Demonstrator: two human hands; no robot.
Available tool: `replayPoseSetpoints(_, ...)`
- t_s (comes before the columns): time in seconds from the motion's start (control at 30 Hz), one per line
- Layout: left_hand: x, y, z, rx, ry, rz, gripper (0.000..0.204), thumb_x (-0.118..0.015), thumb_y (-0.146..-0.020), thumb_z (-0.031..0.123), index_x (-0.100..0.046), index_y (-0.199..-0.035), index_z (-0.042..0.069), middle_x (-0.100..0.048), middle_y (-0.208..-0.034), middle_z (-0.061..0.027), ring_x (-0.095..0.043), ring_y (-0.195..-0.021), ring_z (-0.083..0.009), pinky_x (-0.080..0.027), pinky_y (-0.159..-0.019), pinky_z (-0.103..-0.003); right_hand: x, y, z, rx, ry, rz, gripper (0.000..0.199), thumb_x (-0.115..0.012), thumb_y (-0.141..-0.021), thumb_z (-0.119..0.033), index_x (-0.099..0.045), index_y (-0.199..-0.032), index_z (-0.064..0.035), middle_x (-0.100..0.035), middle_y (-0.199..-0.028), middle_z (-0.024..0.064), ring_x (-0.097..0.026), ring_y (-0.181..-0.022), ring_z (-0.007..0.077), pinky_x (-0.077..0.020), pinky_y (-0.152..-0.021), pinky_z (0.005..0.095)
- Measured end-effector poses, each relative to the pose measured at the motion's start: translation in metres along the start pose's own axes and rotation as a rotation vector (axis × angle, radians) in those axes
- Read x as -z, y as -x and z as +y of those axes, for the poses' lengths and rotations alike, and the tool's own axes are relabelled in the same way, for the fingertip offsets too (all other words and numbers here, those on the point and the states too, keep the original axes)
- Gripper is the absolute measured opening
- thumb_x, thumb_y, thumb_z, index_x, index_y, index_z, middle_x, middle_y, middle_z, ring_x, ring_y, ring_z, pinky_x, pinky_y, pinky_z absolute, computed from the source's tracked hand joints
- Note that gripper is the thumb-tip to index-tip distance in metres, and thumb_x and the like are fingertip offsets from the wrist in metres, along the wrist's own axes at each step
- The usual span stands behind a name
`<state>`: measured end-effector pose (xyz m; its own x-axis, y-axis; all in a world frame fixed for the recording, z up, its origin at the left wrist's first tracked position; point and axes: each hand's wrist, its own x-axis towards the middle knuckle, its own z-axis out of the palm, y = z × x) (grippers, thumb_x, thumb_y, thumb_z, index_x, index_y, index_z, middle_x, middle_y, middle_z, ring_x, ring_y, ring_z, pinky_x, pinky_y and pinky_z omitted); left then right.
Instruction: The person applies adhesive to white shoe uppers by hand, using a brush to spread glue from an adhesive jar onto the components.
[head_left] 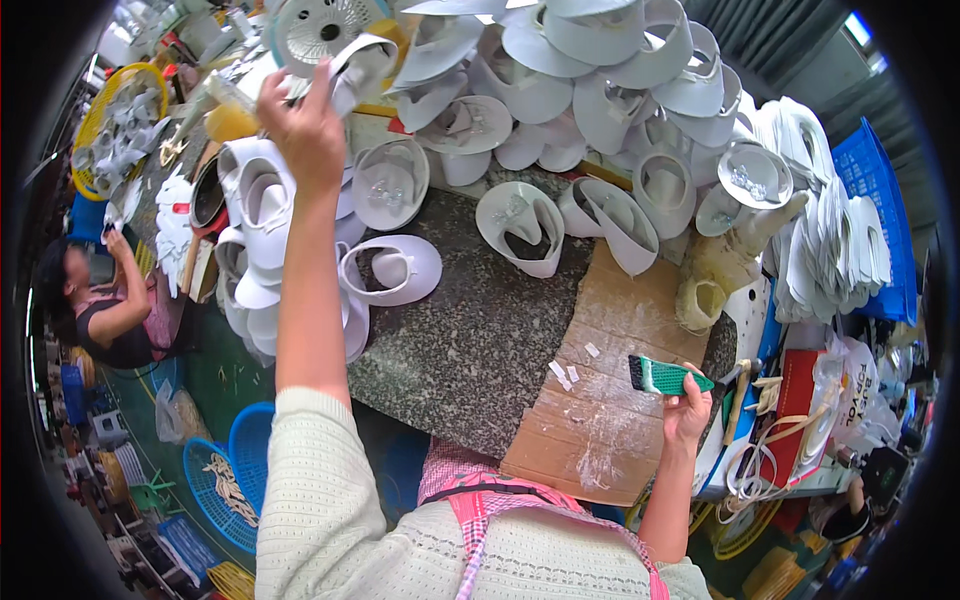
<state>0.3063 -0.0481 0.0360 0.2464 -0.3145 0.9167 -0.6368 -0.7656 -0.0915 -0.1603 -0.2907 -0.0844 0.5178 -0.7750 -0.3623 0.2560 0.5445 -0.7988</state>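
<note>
My left hand [305,130] is stretched far out over the table's left back side. Its fingers are bent around the near edge of a white curved piece [362,72], which looks like a shoe upper. My right hand [688,412] is closed on a green-handled brush [668,377] with dark bristles and white paste near them. This brush is above a paste-smeared cardboard sheet [610,400], where several small white strips [563,374] lie. Single white curved pieces stand nearby on the speckled stone tabletop [450,350], one [392,270] by my left forearm and another [522,228] farther back.
White pieces are heaped at the back [560,80] and stacked beside my left arm [262,200]. A white fan [325,32] stands beyond my left hand. A paste-coated pot [702,302] is at the right, near a blue crate [885,210]. A co-worker [120,305] sits at left.
</note>
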Motion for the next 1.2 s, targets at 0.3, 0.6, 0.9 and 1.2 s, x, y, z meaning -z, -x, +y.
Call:
replayPoseSetpoints(0.3,0.02,0.138,0.145,-0.244,0.618,-0.411,0.039,-0.063,-0.068,0.008,-0.059,-0.106,0.011,-0.041,-0.118,-0.0107,-0.038,-0.107,-0.0299,-0.037,-0.085,-0.041,-0.028,-0.005,0.012,-0.081,0.023,-0.04,0.02,-0.056,-0.08,-0.005,-0.053,-0.099,0.0017,-0.059,-0.076,0.0068,-0.052,-0.055,0.01,-0.0383,-0.042,0.0194)
replayPoseSetpoints(0.6,0.076,0.142,0.127,0.096,0.563,-0.661,0.055,-0.05,-0.063,-0.007,-0.05,-0.116,0.007,-0.039,-0.123,-0.0175,-0.029,-0.12,-0.0378,-0.026,-0.1,-0.044,0.002,0.003,0.011,-0.068,0.106,-0.062,0.022,-0.055,-0.081,-0.007,-0.053,-0.101,0.0005,-0.059,-0.08,0.0068,-0.053,-0.058,0.0091,-0.0399,-0.044,0.0185)
replayPoseSetpoints(0.9,0.152,0.121,0.068,-0.197,0.14,-0.97,0.008,-0.059,-0.065,0.003,-0.057,-0.072,0.003,-0.048,-0.114,-0.0116,-0.033,-0.121,-0.0329,-0.027,-0.095,-0.052,0.022,-0.03,-0.021,0.357,0.477,0.022,0.018,-0.058,-0.079,-0.006,-0.06,-0.096,-0.0008,-0.059,-0.08,0.0028,-0.051,-0.059,0.0076,-0.0397,-0.048,0.0195)
replayPoseSetpoints(1.2,0.169,0.172,0.213,-0.36,0.524,-1.043,0.009,-0.056,-0.067,0.009,-0.056,-0.072,0.001,-0.054,-0.108,-0.0158,-0.033,-0.123,-0.0313,-0.023,-0.099,-0.05,0.015,-0.125,-0.07,0.719,1.07,0.019,0.01,-0.066,-0.072,-0.009,-0.067,-0.082,-0.0126,-0.064,-0.068,0.0079,-0.061,-0.064,0.0148,-0.0446,-0.056,0.024)
